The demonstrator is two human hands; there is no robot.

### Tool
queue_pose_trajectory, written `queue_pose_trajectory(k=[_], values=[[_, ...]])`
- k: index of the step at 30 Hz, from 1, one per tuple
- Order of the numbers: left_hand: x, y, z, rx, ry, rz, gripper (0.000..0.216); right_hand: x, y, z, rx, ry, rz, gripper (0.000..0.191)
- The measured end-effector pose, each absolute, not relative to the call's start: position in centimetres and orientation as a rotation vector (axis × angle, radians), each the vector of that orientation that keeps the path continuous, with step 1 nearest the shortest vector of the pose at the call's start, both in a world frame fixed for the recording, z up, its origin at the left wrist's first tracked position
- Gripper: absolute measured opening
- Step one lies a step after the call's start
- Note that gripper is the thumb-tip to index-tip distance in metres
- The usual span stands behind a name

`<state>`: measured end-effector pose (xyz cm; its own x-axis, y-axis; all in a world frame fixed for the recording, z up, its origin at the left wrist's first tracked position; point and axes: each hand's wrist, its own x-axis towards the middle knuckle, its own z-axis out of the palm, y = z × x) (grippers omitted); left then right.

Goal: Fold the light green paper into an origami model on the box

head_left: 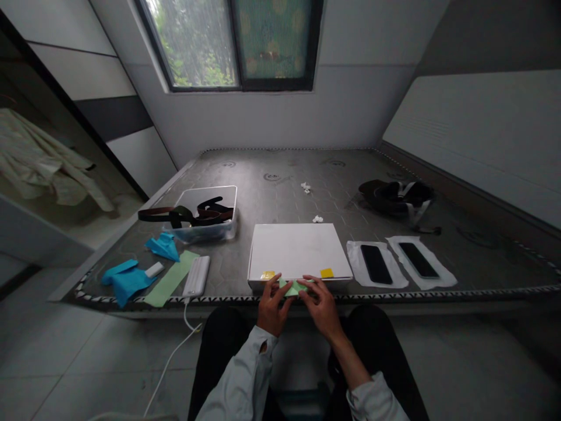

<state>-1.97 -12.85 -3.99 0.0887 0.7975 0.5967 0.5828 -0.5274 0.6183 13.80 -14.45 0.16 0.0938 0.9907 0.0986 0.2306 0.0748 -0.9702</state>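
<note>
Between my two hands, at the front edge of a white box, is a small piece of folded green paper. My left hand pinches its left end with thumb and fingers. At the other end, my right hand grips the paper the same way. Fingers cover parts of the paper, so its full shape is hidden. Two yellow stickers lie on the box near its front edge, one by my left fingers and the other above my right hand.
Left of the box lie a white power strip, a green paper strip, blue paper pieces and a clear bin with dark belts. To the right are two phones on white wrappers and a black cap.
</note>
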Motion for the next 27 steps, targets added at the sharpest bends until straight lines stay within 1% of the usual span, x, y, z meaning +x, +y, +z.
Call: queue_pose_trajectory(k=[4,7,9,14,18,23,27], values=[[-2.1,-12.9,-3.9,2.15,1.406,1.389,0.029,13.7,-14.6,0.3,-1.328,-1.386,0.936,0.035],[-2.0,-13.0,-3.5,2.158,1.409,1.423,0.027,13.8,-14.7,0.2,-1.337,-1.447,0.909,0.043],[-2.0,-13.0,-3.2,2.167,1.401,1.454,0.026,13.9,-14.7,0.1,-1.352,-1.474,0.873,0.045],[-1.9,-13.0,-3.1,2.177,1.37,1.489,0.025,14.1,-14.6,0.1,-1.378,-1.522,0.803,0.037],[-2.0,-13.0,-3.4,2.153,1.378,1.479,0.026,14.3,-14.6,0.1,-1.4,-1.562,0.781,0.035],[-1.9,-12.8,-3.3,1.965,1.395,1.521,0.019,14.3,-14.4,0.4,-1.35,-1.516,0.819,0.029],[-1.8,-12.7,-3.0,1.887,1.375,1.542,0.017,14.2,-14.3,0.7,-1.324,-1.455,0.858,0.024]])
